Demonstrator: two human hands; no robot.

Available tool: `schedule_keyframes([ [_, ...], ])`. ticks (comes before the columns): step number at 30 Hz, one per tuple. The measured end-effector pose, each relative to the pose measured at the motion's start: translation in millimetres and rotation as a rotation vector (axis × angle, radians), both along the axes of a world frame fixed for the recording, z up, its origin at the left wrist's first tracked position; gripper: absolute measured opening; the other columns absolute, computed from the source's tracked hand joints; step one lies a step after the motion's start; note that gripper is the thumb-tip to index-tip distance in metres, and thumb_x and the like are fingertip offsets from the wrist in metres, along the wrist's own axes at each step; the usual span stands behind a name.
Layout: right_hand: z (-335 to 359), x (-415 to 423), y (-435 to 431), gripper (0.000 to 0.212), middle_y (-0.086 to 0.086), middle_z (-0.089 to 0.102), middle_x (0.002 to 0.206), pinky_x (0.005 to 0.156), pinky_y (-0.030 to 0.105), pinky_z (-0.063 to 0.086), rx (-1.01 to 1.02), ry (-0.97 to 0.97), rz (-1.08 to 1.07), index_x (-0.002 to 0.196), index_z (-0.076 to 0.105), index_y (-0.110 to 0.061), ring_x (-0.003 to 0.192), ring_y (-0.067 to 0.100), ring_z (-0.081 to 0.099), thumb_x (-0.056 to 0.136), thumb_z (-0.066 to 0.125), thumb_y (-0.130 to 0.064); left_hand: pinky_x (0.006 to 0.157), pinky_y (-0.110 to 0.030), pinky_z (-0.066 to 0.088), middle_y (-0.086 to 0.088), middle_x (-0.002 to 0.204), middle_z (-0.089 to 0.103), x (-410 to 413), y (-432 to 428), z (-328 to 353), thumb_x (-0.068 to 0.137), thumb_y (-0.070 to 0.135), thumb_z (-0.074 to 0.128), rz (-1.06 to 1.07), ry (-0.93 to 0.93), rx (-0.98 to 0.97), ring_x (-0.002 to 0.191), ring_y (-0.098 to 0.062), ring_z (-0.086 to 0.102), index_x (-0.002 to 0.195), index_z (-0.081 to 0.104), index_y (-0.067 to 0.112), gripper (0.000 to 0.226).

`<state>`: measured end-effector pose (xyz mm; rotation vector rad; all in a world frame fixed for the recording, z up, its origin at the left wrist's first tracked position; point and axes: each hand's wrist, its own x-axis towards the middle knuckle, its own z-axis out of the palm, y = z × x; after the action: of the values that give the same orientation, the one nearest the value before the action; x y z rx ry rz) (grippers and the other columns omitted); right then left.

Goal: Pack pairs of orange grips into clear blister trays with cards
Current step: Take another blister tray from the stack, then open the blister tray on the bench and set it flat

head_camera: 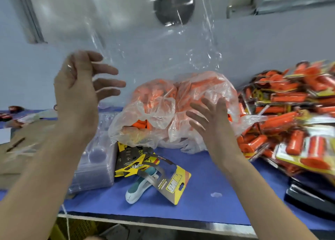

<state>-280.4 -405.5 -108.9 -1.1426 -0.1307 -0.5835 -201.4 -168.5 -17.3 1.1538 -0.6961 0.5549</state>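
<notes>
Holds nothing in either hand; left hand (79, 87) raised upper left, fingers loosely spread beside an airborne clear plastic bag (145, 40), likely being cast aside; right hand (212, 118), fingers straight, close before the bagged orange grips (163, 102) at centre of the desk (208, 194), probably to open it; blister trays (96, 160) stacked lower left, cards (174, 183) in front.

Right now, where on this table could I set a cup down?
The widest bare blue mat lies at the front, between the yellow card and the black stack. A thinner strip runs along the front edge in front of the clear trays. Behind is crowded: the bag of orange grips in the middle, finished packs heaped on the right.
</notes>
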Motion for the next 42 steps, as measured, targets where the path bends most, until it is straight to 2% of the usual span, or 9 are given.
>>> schedule_keyframes([
  [6, 3, -55, -68, 0.027, 0.003, 0.072, 0.112, 0.091, 0.037, 0.053, 0.223, -0.077, -0.172, 0.114, 0.06, -0.024, 0.096, 0.021, 0.069, 0.096, 0.052, -0.042, 0.045, -0.023, 0.051, -0.003, 0.073, 0.072, -18, -72, -75, 0.106, 0.033, 0.041, -0.129, 0.405, 0.2, 0.053, -0.019, 0.066, 0.097, 0.061, 0.017, 0.027],
  [13, -79, -111, -119, 0.033, 0.001, 0.074, 0.1, 0.079, 0.04, 0.053, -0.067, 0.242, -0.656, 0.106, 0.069, -0.036, 0.086, 0.021, 0.071, 0.088, 0.05, -0.056, 0.036, -0.024, 0.04, -0.007, 0.071, 0.07, -5, -119, -160, 0.103, 0.025, 0.05, -0.337, 0.64, 0.635, 0.043, -0.024, 0.061, 0.103, 0.059, 0.01, 0.018],
  [16, -124, -125, -127, 0.02, -0.001, 0.072, 0.09, 0.059, 0.029, 0.053, -0.16, 0.374, -0.729, 0.101, 0.064, -0.039, 0.073, 0.012, 0.07, 0.098, 0.047, -0.05, 0.035, -0.023, 0.04, -0.008, 0.066, 0.068, -2, -134, -193, 0.104, 0.022, 0.048, -0.356, 0.688, 0.784, 0.039, -0.023, 0.058, 0.103, 0.056, 0.009, 0.016],
  [19, -158, -127, -133, 0.016, 0.004, 0.068, 0.093, 0.044, 0.025, 0.051, -0.139, 0.433, -0.667, 0.106, 0.06, -0.024, 0.058, 0.014, 0.066, 0.101, 0.046, -0.028, 0.035, -0.021, 0.038, -0.005, 0.06, 0.065, 5, -140, -218, 0.105, 0.023, 0.045, -0.3, 0.715, 0.887, 0.036, -0.021, 0.055, 0.097, 0.053, 0.004, 0.022],
  [24, -175, -111, -138, 0.024, 0.007, 0.069, 0.083, 0.036, 0.029, 0.045, -0.126, 0.56, -0.578, 0.107, 0.059, -0.021, 0.049, 0.027, 0.064, 0.095, 0.047, -0.038, 0.035, -0.023, 0.037, -0.001, 0.057, 0.066, 19, -133, -253, 0.101, 0.028, 0.051, -0.121, 0.681, 1.019, 0.035, -0.02, 0.054, 0.11, 0.052, 0.01, 0.02],
  [30, -173, -104, -132, 0.018, 0.007, 0.069, 0.069, 0.033, 0.027, 0.042, -0.077, 0.707, -0.517, 0.107, 0.057, -0.026, 0.043, 0.028, 0.06, 0.096, 0.051, -0.038, 0.05, -0.03, 0.039, 0.004, 0.063, 0.064, 24, -137, -270, 0.085, 0.069, 0.048, 0.143, 0.5, 1.229, 0.056, -0.006, 0.062, 0.144, 0.016, 0.037, 0.074],
  [36, -151, -124, -125, 0.074, 0.016, 0.065, 0.056, 0.043, 0.023, 0.037, -0.406, 1.093, -0.202, 0.06, 0.07, -0.008, 0.044, 0.022, 0.054, 0.077, 0.044, -0.075, 0.062, -0.036, 0.04, -0.003, 0.085, 0.059, 12, -134, -273, 0.081, 0.075, 0.048, 0.211, 0.477, 1.352, 0.085, -0.029, 0.064, 0.146, 0.005, 0.038, 0.087],
  [39, -139, -129, -111, 0.07, 0.006, 0.065, 0.056, 0.047, 0.021, 0.039, -0.706, 0.882, -0.277, 0.063, 0.07, -0.02, 0.044, 0.016, 0.052, 0.082, 0.038, -0.08, 0.062, -0.035, 0.043, -0.001, 0.078, 0.055, 12, -127, -271, 0.081, 0.074, 0.049, 0.206, 0.452, 1.364, 0.084, -0.026, 0.065, 0.145, 0.006, 0.036, 0.086],
  [42, -130, -116, -105, 0.035, -0.013, 0.07, 0.076, 0.058, 0.015, 0.045, -0.971, 0.464, -0.498, 0.079, 0.068, -0.039, 0.063, 0.004, 0.063, 0.095, 0.042, -0.058, 0.067, -0.035, 0.05, -0.001, 0.078, 0.06, 11, -123, -267, 0.083, 0.073, 0.049, 0.201, 0.442, 1.364, 0.082, -0.023, 0.066, 0.146, 0.01, 0.035, 0.084],
])
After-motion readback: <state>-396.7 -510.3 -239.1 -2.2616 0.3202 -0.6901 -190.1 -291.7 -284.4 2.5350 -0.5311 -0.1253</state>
